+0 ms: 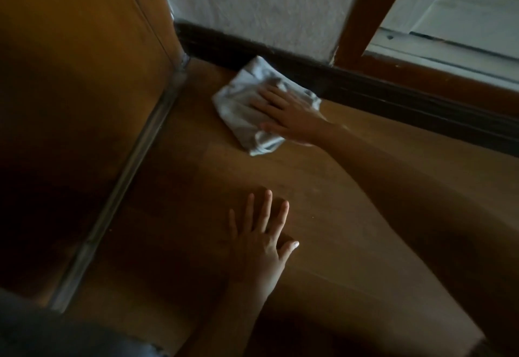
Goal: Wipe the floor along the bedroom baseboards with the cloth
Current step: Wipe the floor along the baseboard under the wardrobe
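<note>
Pressing flat on the cloth [247,109], the right hand [286,115] keeps its fingers straight, so the grip is released rather than clenched. The pale, crumpled cloth lies on the wooden floor [323,202], its far edge touching the dark baseboard [365,87] below the white wall [252,5]. Nearer the camera, the left hand [261,241] rests palm-down on the floor, fingers spread, holding nothing. A wooden panel [70,89] stands at left.

Cloth [247,109] on floor [323,188], touching baseboard [365,87]; cabinet [78,75] left.
</note>
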A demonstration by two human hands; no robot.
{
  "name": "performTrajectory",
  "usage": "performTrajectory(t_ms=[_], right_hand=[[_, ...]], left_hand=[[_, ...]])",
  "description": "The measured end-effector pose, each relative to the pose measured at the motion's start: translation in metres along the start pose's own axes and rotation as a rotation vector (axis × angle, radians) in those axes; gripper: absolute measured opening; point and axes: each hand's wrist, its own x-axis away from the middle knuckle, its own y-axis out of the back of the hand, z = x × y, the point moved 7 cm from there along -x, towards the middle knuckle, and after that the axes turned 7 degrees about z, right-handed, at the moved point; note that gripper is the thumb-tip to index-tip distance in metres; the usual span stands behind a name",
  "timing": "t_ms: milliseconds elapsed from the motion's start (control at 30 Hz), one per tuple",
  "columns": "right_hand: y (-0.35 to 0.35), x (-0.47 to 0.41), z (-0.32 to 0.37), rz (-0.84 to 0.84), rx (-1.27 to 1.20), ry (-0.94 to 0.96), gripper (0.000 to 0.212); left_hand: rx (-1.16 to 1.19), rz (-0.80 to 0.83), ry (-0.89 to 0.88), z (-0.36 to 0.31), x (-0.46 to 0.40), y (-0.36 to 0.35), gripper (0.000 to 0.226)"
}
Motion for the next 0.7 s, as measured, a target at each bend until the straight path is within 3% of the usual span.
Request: performTrajectory(t_ms=[167,367,533,700], right_hand=[[-0.015,0.063,-0.016,0.025,-0.043,-0.043,0.074],[0.006,-0.013,0.01,-0.021,0.0,-0.023,0.058],[0.029,-0.096,0.057,0.053,0.084,0.061,0.056],[0.027,-0.102,0.056,0.035,0.138,0.112,0.058]], left_hand=[[0.019,-0.01,-0.001,-0.002,0.0,0.002,0.074],[-0.009,0.003,0.002,-0.001,0.0,0.001,0.074],[-0.005,-0.008,-0.002,-0.001,0.001,0.004,0.07],[-0.016,0.017,0.011,0.001,0.0,0.004,0.072]])
